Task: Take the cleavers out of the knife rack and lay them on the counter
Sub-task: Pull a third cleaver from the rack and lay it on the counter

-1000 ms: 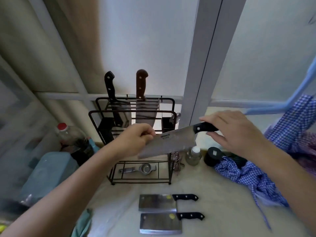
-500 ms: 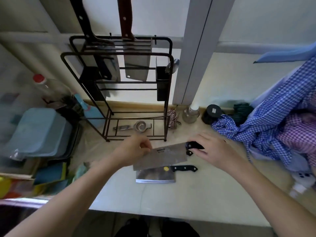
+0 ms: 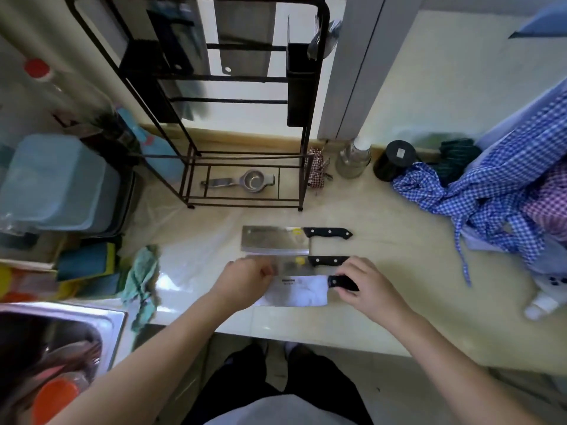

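Lowered from rack height, third cleaver (image 3: 294,290) now sits at the bench (image 3: 383,265) — right hand (image 3: 365,282) wrapped on handle, left hand (image 3: 245,279) pinching blade's far end. Heavy, stiff, sharp — hold by handle.

Rack (image 3: 306,96) top + knife handles cut off by frame; middle cleaver (image 3: 291,265) partly under hands.

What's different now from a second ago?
The third cleaver, held up by the rack before, has come down to the counter in front of the other two. The right hand still holds its handle, the left hand its blade end. The two laid cleavers and knife rack stayed put.
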